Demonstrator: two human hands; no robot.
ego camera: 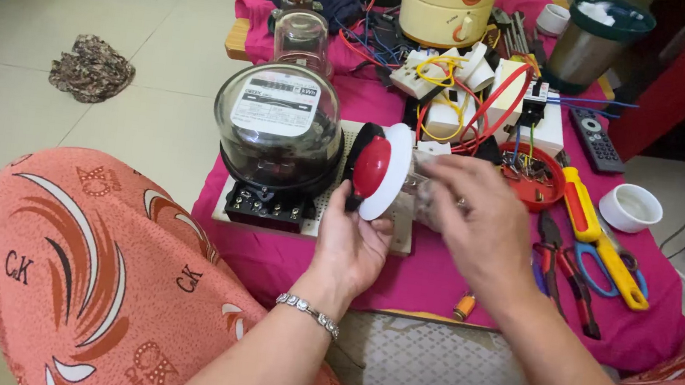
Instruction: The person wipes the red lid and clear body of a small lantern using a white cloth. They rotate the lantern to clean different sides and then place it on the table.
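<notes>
A round white fitting with a red dome [379, 169] is held up on edge above the near part of the worktop [427, 284], just right of the glass-domed electricity meter [278, 129]. The left hand [351, 241] grips it from below, fingers closed on its lower rim and black back. The right hand [477, 216] is at the fitting's far side, blurred — its fingers curl around something clear there, though I cannot tell how tightly. The meter stands on a pale perforated board [325, 208] on the pink cloth. To the right lie a red dish of small parts [543, 183], a yellow-handled screwdriver [604, 239], pliers [561, 273] and scissors [588, 263] — beyond them a white cup [630, 207] and a remote control [595, 140]. Behind are white sockets with coloured wires [457, 89]
</notes>
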